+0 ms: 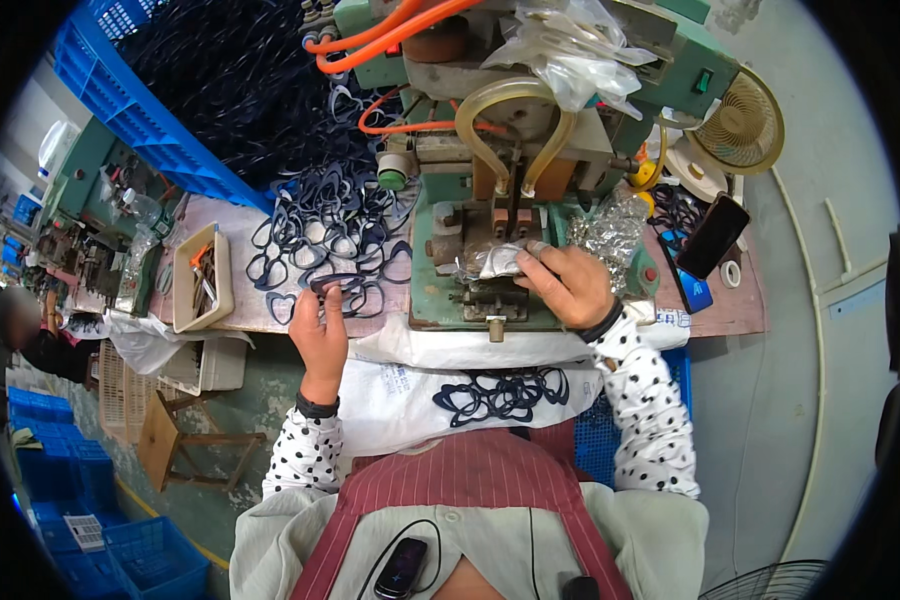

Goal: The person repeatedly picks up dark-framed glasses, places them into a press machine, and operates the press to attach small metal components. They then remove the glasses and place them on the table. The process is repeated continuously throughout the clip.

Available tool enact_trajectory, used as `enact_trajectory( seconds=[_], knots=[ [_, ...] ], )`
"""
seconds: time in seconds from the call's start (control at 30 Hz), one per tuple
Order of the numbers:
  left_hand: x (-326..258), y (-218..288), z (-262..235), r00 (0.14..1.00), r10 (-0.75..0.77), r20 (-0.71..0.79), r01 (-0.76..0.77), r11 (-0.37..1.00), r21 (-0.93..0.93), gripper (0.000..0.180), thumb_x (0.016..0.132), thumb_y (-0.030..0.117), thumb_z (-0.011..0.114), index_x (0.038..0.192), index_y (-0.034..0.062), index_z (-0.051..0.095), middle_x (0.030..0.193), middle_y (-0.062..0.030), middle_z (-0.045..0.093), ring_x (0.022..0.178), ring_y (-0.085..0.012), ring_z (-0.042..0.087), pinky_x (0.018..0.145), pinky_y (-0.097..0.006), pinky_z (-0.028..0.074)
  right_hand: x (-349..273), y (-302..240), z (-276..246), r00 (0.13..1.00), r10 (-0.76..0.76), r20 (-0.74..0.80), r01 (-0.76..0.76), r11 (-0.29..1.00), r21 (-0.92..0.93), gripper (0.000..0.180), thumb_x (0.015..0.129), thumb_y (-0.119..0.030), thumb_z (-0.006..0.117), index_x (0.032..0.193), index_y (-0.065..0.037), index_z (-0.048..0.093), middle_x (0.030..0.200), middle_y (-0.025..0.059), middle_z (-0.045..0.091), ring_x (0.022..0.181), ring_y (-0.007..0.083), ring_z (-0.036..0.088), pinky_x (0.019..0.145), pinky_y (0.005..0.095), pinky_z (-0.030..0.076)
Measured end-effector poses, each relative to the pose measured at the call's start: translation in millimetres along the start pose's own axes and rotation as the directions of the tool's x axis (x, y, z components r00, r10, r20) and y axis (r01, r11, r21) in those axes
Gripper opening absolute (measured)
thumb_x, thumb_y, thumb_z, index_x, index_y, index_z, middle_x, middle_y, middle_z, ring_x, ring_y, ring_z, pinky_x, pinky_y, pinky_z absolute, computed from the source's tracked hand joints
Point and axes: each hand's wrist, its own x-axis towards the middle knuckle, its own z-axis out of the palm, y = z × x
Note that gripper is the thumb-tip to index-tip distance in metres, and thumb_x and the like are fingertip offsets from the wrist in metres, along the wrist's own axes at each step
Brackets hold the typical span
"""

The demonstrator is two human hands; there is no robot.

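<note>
My left hand rests on the bench edge with its fingers pinched on a dark blue heart-shaped loop from the loose pile of loops. My right hand lies on the base of the green press machine, fingers curled around a crumpled silvery sheet near the machine's clamp. More dark loops sit in the white sack across my lap.
A big blue crate heaped with dark loops stands at the back left. A beige tray of small tools lies left of the pile. A phone, tape roll and small fan are on the right.
</note>
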Motion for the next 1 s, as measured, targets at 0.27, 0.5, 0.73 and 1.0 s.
enact_trajectory(
  seconds=[0.27, 0.5, 0.73, 1.0],
  knots=[
    [16, -61, 0, 0.941, 0.339, -0.006, -0.317, 0.887, 0.336, 0.023, 0.088, 0.003, 0.058, 0.11, 0.0044, 0.064, 0.095, -0.0151, 0.064, 0.086, -0.0345, 0.057, 0.078, -0.041, 0.042, 5, 11, -7, 0.985, -0.171, 0.032, 0.171, 0.985, 0.008, 0.037, 0.076, -0.007, 0.065, 0.111, 0.004, 0.059, 0.089, 0.0082, 0.055, 0.07, 0.0216, 0.059, 0.056, 0.0305, 0.052],
    [1, -130, 31, 0.867, 0.315, 0.387, -0.43, 0.864, 0.26, 0.058, 0.078, -0.006, 0.053, 0.135, 0.001, 0.048, 0.125, -0.0201, 0.058, 0.108, -0.0401, 0.054, 0.097, -0.045, 0.04, 12, 24, -12, 0.914, -0.404, 0.031, 0.405, 0.912, -0.07, 0.031, 0.075, -0.012, 0.059, 0.101, 0.003, 0.06, 0.085, 0.0073, 0.055, 0.076, 0.0202, 0.06, 0.06, 0.0282, 0.053],
    [45, -110, 15, 0.716, 0.194, 0.671, -0.404, 0.898, 0.171, 0.059, 0.073, -0.006, 0.052, 0.131, 0.0031, 0.055, 0.133, -0.0259, 0.052, 0.118, -0.0436, 0.052, 0.1, -0.043, 0.044, -3, 1, -13, 0.997, -0.068, 0.034, 0.072, 0.989, -0.128, 0.036, 0.077, -0.021, 0.062, 0.109, -0.005, 0.056, 0.096, 0.0073, 0.057, 0.081, 0.02, 0.058, 0.062, 0.028, 0.051],
    [-16, -66, -20, 0.867, 0.154, 0.473, -0.348, 0.867, 0.357, 0.031, 0.083, 0.002, 0.057, 0.113, -0.0018, 0.062, 0.101, -0.0217, 0.066, 0.092, -0.041, 0.061, 0.081, -0.046, 0.047, -62, 89, -50, 0.812, 0.442, -0.382, -0.525, 0.839, -0.144, 0.01, 0.073, -0.01, 0.066, 0.083, -0.009, 0.066, 0.085, 0.0058, 0.064, 0.081, 0.0273, 0.059, 0.068, 0.0366, 0.05]
  ],
)
